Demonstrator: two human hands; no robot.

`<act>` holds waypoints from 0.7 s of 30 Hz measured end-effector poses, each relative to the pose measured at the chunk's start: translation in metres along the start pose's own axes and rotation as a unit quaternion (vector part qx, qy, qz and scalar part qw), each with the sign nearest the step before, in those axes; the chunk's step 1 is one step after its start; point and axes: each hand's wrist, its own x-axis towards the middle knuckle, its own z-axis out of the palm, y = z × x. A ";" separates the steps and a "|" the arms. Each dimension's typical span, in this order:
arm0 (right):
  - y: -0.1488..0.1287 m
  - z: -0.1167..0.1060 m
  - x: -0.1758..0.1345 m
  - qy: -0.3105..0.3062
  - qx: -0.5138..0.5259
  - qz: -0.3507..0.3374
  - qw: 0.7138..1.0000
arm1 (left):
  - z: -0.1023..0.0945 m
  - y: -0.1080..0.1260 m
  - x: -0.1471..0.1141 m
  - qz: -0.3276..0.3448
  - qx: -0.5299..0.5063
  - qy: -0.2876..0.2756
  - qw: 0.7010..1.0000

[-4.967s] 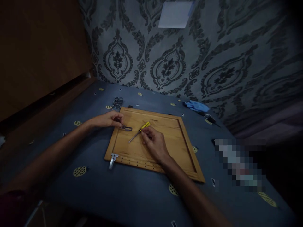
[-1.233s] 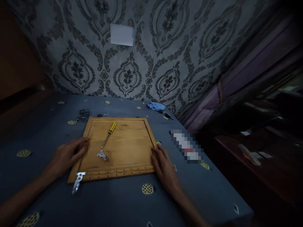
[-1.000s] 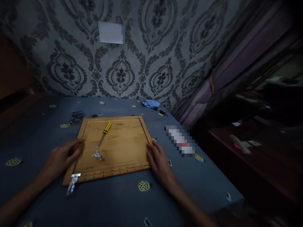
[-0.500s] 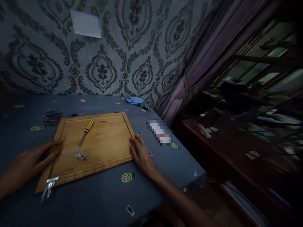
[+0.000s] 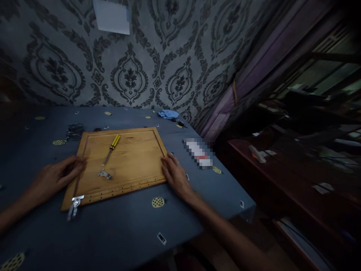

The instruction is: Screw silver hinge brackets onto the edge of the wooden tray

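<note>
A wooden cabinet door (image 5: pixel 138 156) lies flat on the cloth-covered table, with a row of small holes along its near edge. My left hand (image 5: pixel 63 171) holds its left edge, thumb and fingers closed about the frame. On the opposite side, my right hand (image 5: pixel 177 174) grips the right edge, its fingertips resting on top. A screwdriver (image 5: pixel 111 148) with a yellow and black handle lies on the panel. Its tip is close to a loose metal hinge (image 5: pixel 105 173). Another hinge (image 5: pixel 74 206) sits at the near left corner and sticks out past the edge.
Dark tangled items (image 5: pixel 75 131) lie behind the door at left. A blue cloth (image 5: pixel 168 114) and a dark tool (image 5: pixel 179 122) are at the back. A blurred-out white packet (image 5: pixel 199 153) lies right of the door. Beyond the table edge stands a dark red surface (image 5: pixel 284 171) with clutter.
The view has swung, so the whole scene sits further right and higher in the picture. Both hands stay on the door's edges, and the screwdriver and hinges keep their places on it.
</note>
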 end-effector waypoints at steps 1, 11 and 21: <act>0.000 -0.001 0.001 -0.001 -0.005 -0.002 1.000 | -0.001 -0.001 0.001 0.000 0.005 -0.012 1.000; -0.043 0.013 0.048 -0.054 0.015 -0.117 0.992 | 0.006 -0.006 0.006 0.030 -0.003 -0.011 0.999; -0.127 0.046 0.094 -0.193 0.047 -0.172 0.965 | 0.007 -0.009 0.007 0.101 -0.028 0.014 0.994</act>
